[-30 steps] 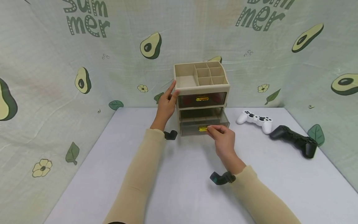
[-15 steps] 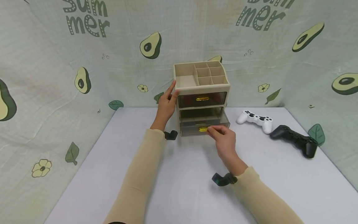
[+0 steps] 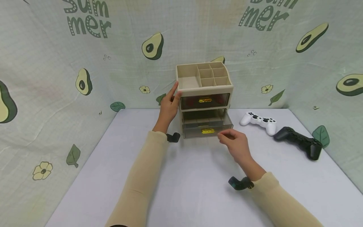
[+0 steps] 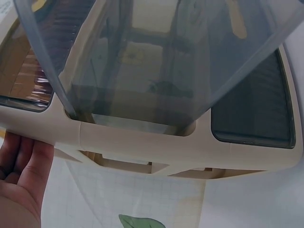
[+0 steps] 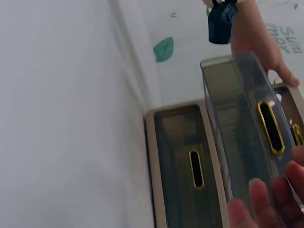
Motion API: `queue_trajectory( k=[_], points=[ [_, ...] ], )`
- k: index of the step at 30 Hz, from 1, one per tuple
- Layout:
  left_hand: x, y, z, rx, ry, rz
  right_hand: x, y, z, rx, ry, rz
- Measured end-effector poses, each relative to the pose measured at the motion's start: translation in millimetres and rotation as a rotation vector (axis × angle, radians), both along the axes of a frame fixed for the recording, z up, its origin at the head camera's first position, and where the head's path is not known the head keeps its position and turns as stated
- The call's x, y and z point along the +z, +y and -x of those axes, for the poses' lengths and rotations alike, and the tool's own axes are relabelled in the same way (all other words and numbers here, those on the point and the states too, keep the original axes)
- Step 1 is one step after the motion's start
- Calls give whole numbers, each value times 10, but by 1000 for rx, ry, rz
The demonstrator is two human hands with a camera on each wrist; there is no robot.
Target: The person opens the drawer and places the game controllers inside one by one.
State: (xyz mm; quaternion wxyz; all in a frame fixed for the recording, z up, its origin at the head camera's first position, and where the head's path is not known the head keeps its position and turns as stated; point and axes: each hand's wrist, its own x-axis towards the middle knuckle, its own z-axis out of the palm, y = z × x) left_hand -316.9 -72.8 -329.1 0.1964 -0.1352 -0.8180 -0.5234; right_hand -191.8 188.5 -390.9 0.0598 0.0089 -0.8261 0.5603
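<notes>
One drawer (image 3: 194, 132) is pulled out, the white controller (image 3: 259, 121) and black controller (image 3: 297, 142) lie outside by the table's (image 3: 283, 176) right edge, left fingers (image 3: 172, 90) spread against the cabinet (image 3: 207, 90), right fingers (image 3: 227, 131) pinching nothing.

Plain beige long sleeves (image 3: 139, 179) are worn with small black bent wrist cameras (image 3: 239, 183) just beyond the cuffs (image 3: 157, 135).
</notes>
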Motion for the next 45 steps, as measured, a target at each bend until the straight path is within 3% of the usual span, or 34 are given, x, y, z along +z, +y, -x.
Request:
queue_trajectory(
  k=[12, 20, 26, 33, 45],
  points=[
    [-9, 3, 19, 13, -14, 2, 54, 486, 55, 38, -17, -325],
    [1, 14, 8, 15, -15, 4, 172, 878, 88, 12, 4, -494],
    [3, 15, 6, 9, -19, -2, 233, 1148, 145, 45, -91, -612],
    [-3, 18, -8, 7, -20, -5, 257, 1444, 210, 69, -207, -698],
    [2, 27, -9, 19, -32, -5, 260, 1778, 285, 69, -223, -821]
  ],
)
